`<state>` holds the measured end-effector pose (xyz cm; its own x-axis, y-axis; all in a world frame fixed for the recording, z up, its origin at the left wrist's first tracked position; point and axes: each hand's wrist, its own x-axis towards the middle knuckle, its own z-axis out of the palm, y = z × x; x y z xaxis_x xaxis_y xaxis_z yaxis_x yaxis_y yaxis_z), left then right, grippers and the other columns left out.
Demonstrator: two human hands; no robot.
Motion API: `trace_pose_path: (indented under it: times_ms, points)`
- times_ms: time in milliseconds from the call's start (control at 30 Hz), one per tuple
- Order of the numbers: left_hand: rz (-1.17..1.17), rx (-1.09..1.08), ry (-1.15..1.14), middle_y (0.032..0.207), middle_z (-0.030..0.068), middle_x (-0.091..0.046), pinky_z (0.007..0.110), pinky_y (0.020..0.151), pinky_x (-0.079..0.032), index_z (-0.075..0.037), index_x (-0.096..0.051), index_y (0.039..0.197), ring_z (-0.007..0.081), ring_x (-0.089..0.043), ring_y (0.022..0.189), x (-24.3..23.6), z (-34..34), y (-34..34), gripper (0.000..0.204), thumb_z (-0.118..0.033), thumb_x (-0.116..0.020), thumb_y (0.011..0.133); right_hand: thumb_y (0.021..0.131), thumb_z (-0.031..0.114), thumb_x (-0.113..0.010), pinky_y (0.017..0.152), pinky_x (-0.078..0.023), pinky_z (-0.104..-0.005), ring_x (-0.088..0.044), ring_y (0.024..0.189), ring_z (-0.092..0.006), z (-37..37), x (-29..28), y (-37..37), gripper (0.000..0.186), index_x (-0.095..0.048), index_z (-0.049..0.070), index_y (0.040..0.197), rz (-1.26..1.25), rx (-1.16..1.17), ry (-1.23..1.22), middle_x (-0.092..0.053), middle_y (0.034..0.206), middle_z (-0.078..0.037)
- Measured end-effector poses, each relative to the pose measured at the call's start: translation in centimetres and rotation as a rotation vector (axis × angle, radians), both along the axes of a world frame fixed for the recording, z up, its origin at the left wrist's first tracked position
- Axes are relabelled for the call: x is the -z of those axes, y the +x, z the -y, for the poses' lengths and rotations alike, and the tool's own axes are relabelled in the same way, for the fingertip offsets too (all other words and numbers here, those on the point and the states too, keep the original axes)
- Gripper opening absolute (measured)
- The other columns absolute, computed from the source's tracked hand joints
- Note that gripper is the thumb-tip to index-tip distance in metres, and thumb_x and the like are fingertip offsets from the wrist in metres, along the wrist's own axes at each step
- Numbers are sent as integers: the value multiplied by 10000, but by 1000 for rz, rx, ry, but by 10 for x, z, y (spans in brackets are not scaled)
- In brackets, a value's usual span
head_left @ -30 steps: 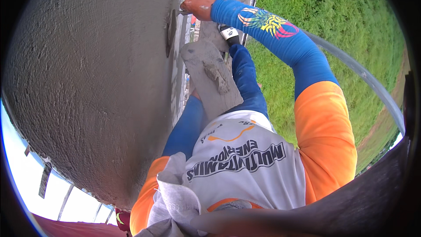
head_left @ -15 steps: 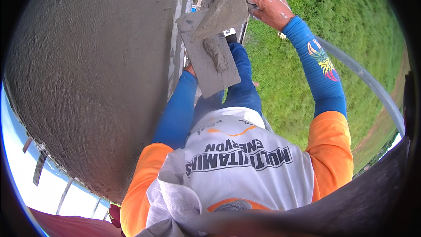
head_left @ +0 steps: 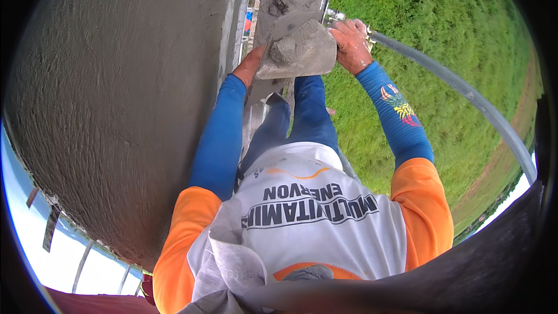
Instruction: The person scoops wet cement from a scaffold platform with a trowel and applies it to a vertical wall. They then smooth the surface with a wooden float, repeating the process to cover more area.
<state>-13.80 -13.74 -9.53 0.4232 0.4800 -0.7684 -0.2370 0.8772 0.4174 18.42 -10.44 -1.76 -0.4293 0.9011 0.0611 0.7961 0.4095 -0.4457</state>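
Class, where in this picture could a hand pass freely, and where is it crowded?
Probably over the grass, in the gap between the right blue sleeve and the trousers. It is crowded between the left hand and right hand, where mortar-laden tools sit.

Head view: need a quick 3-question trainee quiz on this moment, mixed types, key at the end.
1. True or false: grass shows on the person's right side.
2. The forearm sleeves are: A) red, B) blue, C) white.
3. What grey material sits between the left hand and the right hand?

Key: 1. True. 2. B. 3. A mortar-like lump.
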Motion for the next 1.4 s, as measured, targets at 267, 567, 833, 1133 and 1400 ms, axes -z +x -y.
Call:
trace_pose_path:
  times_ms: [267,567,833,1133,1400]
  points:
    - [-187,97,-3,1295,125,-669,391,962,-538,-58,-574,1406,259,-645,1149,72,121,-24,476,-369,-537,1047,787,115,-721,1012,-374,-536,-574,1080,-261,-23,-10,-23,338,-684,199,1111,63,-213,174,-607,1038,-25]
    - [-57,-5,-415,1210,93,-690,342,864,-565,-40,-613,1353,201,-666,1007,69,206,-68,484,-404,-543,1041,879,71,-652,1012,-458,-555,-619,1199,-279,-83,121,-172,372,-685,243,1207,278,-508,-207,-694,1155,-48]
    - [-71,207,37,1262,111,-684,359,914,-545,-4,-618,1337,193,-648,1038,73,208,-65,431,-239,-619,976,858,34,-649,926,-499,-515,-699,1109,-311,-95,70,-202,329,-712,191,1140,386,-531,-321,-750,1097,-80]
    - [-104,275,42,1279,121,-680,361,954,-531,-9,-611,1344,203,-625,1096,119,208,-69,438,-214,-633,958,826,49,-686,870,-485,-541,-712,1072,-310,-100,-29,-192,310,-710,181,1106,396,-549,-291,-754,1068,-81]
    - [-16,90,-226,1269,108,-676,367,929,-542,-26,-578,1394,208,-647,1067,89,195,-71,480,-314,-573,1011,837,99,-692,913,-440,-537,-672,1083,-332,-85,-22,-125,269,-720,192,1088,326,-381,-124,-736,1032,-86]
